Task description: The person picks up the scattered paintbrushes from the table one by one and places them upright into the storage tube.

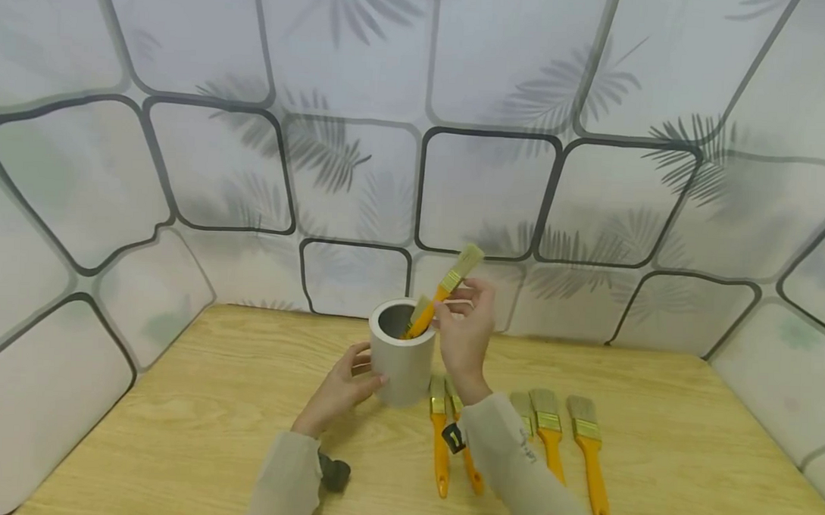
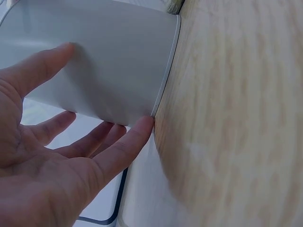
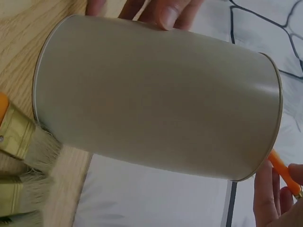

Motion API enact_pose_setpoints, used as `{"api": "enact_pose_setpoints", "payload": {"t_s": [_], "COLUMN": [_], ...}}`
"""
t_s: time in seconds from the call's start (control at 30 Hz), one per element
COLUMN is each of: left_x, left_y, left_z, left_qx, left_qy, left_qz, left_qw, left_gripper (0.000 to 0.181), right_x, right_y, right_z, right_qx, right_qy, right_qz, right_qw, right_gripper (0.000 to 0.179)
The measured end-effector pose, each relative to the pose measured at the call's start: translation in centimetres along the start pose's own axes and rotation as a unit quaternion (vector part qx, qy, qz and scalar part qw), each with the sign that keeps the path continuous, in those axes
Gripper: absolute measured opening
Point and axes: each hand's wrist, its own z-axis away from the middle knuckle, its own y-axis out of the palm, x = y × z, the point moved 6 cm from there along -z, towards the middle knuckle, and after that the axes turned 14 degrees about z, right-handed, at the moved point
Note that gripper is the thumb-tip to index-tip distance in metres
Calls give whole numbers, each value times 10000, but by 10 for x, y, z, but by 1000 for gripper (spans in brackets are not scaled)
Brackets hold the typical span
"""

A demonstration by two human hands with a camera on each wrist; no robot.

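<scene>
A light grey cylindrical pot [image 1: 402, 371] stands upright on the wooden table. My left hand [image 1: 343, 388] holds its left side, thumb in front and fingers around the far side; the left wrist view shows this hand [image 2: 61, 146] low on the wall. Above the rim, my right hand [image 1: 466, 331] pinches a paintbrush [image 1: 450, 280] by its orange handle. That brush tilts with bristles up, and its handle's lower end is in the pot's mouth. Beside it, another brush's bristles [image 1: 420, 309] show inside the pot. In the right wrist view, the right hand [image 3: 279, 201] grips the orange handle [image 3: 281, 169].
Several paintbrushes lie right of the pot, bristles away from me, including a narrow brush [image 1: 439, 440] close to it and a wider brush [image 1: 588, 445] farther right. The right forearm partly covers some. A patterned wall [image 1: 357, 278] rises behind the table [image 1: 196, 409].
</scene>
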Motion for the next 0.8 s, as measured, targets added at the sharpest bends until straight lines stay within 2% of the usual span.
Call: {"api": "enact_pose_setpoints", "payload": {"t_s": [0.17, 0.37, 0.57, 0.8], "left_x": [2, 4, 4, 2], "left_y": [1, 4, 1, 0], "left_z": [0, 1, 1, -2], "left_qx": [49, 94, 36, 57], "left_qy": [5, -22, -26, -90], "left_qz": [50, 44, 80, 102], "left_qw": [10000, 9999, 10000, 9999], "left_gripper": [70, 70, 70, 69], "right_x": [8, 13, 10, -5], "right_y": [5, 2, -16, -46], "right_z": [4, 5, -1, -8], "right_qx": [230, 357, 379, 652], "right_qy": [-675, -843, -715, -57], "right_qz": [947, 1321, 1637, 1994], "right_qw": [9930, 9870, 9832, 9777], "right_gripper": [32, 19, 15, 11]}}
